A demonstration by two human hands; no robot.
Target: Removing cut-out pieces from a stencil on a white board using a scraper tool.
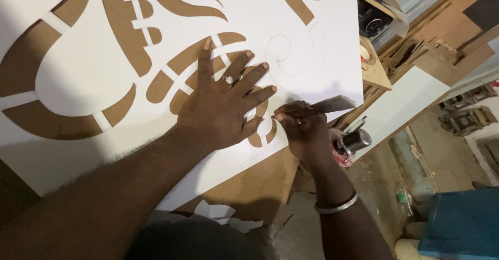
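A large white sheet (88, 67) with curved cut-out shapes lies on a brown board (254, 179). My left hand (223, 106), with a ring on one finger, presses flat on the sheet, fingers spread. My right hand (301, 130) is just to its right, near the sheet's lower right edge, gripping a utility knife (325, 105) whose tip meets the sheet beside a small cut-out. A metal bangle (338, 205) circles my right wrist. Pencilled swirls (291, 52) mark the uncut white area above the knife.
White paper offcuts (223, 216) lie below the board's near edge. A metal can (353, 141) sits right of my right hand. Wooden planks and a white panel (410, 99) clutter the right side. A blue box (462, 223) stands at the lower right.
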